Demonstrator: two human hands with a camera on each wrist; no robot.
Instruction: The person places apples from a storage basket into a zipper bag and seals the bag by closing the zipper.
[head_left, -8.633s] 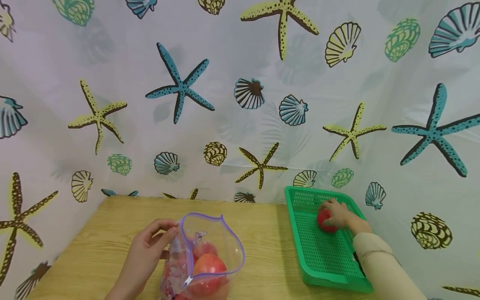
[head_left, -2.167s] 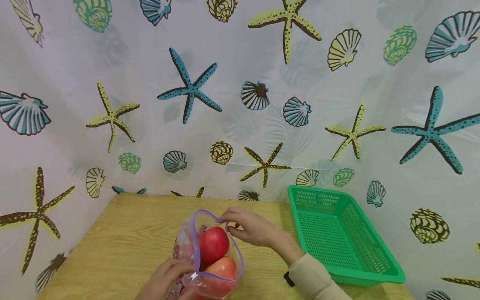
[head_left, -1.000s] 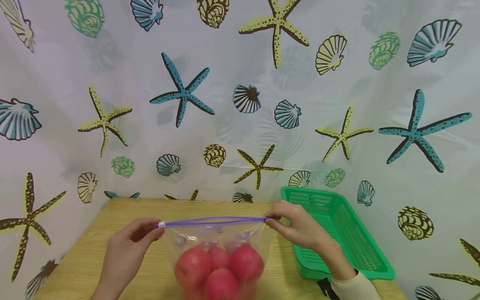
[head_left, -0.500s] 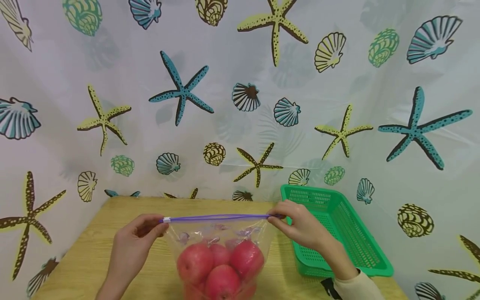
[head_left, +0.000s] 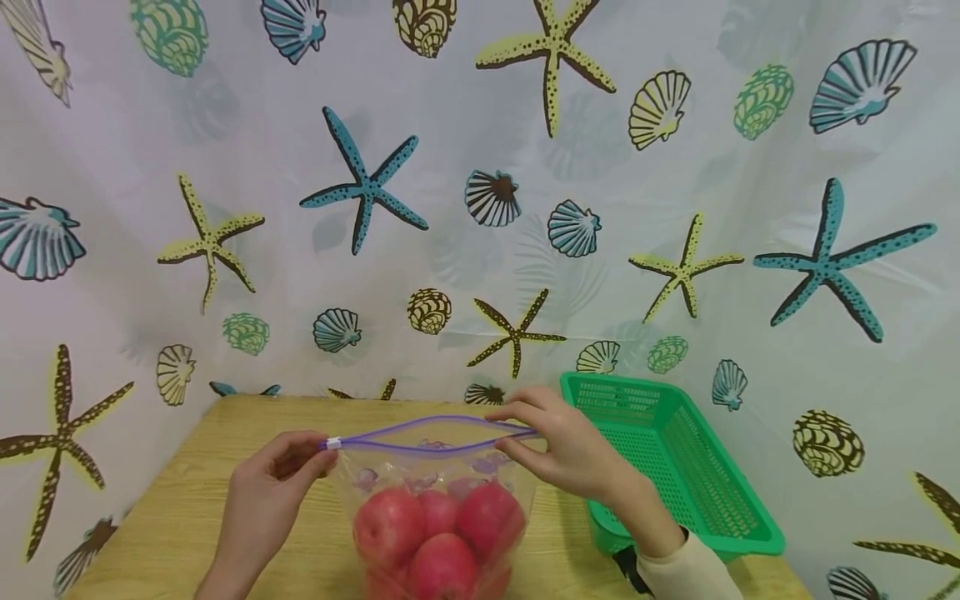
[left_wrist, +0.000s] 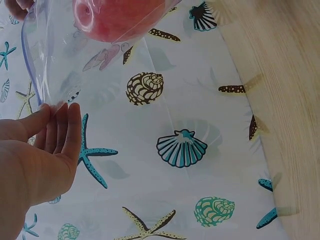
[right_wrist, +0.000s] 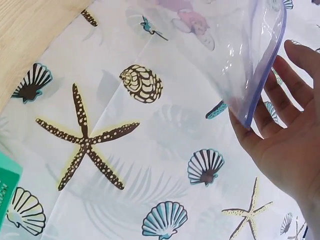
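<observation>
A clear zip bag [head_left: 517, 471] with a purple-edged mouth stands at the front of the table, holding several red apples [head_left: 444, 567]. My left hand [head_left: 258, 500] pinches the mouth's left end beside the white slider [head_left: 334, 443]. In the left wrist view, thumb and fingertips of the left hand [left_wrist: 42, 155] meet on the bag's edge. At the other end is my right hand [head_left: 573, 450], touching the purple strip. The right wrist view shows the right hand [right_wrist: 290, 125] with fingers extended behind the bag's corner [right_wrist: 247, 112], thumb held apart. Between the hands the mouth gapes.
A green plastic basket [head_left: 663, 467] with nothing in it stands to the right, partly behind the right forearm. The wooden table [head_left: 195, 475] ends at a white curtain [head_left: 450, 108] printed with starfish and shells, which rises behind and on both sides.
The last apple left the basket and the bag was stretched flat between both hands. Since half a second ago, my right hand has shifted left, its fingers have loosened, and the mouth has parted.
</observation>
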